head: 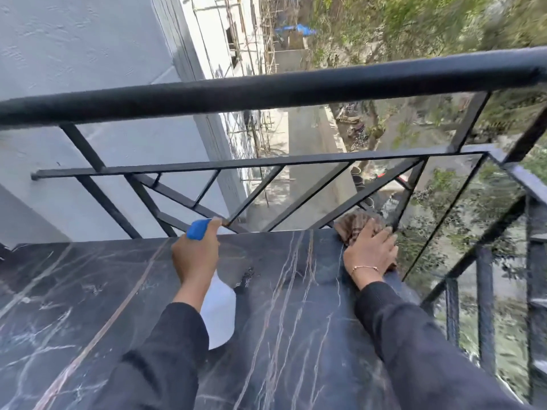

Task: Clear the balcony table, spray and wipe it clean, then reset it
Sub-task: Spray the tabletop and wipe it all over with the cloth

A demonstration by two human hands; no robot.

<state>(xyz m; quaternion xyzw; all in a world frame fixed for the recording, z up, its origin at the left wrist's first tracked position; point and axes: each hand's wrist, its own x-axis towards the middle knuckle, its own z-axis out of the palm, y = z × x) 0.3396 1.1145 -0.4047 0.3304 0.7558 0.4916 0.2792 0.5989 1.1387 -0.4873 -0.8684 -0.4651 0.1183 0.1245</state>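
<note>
Here the balcony table [284, 335] fills the lower part of the head view, a dark polished stone-look slab, black with thin white and rust-brown veins running lengthwise, its far edge set just beside the black metal railing [266, 90]. A striped brown cloth [353, 224] lies bunched at the table's far right corner, touching the slab and partly hidden under the right hand [371, 251]. That hand lies palm-down on the cloth, fingers straight and slightly spread, pressing it flat against the tabletop; a thin bracelet [365, 268] circles the wrist, and a dark sleeve [414, 344] runs back from it across the table's right side. Left of the cloth, over the table's far edge, the left hand [195, 254] is curled round the neck of a spray bottle [220, 309], whose white body hangs below the wrist above the slab and whose blue trigger head [199, 229] sticks out past the knuckles toward the railing; one finger reaches forward over the top of the head. The railing has a round matte top bar and flat square-section bars set in angled panels. Beyond the railing on the left stands a pale textured wall [74, 54], and to the right are blurred green trees [414, 25].
</note>
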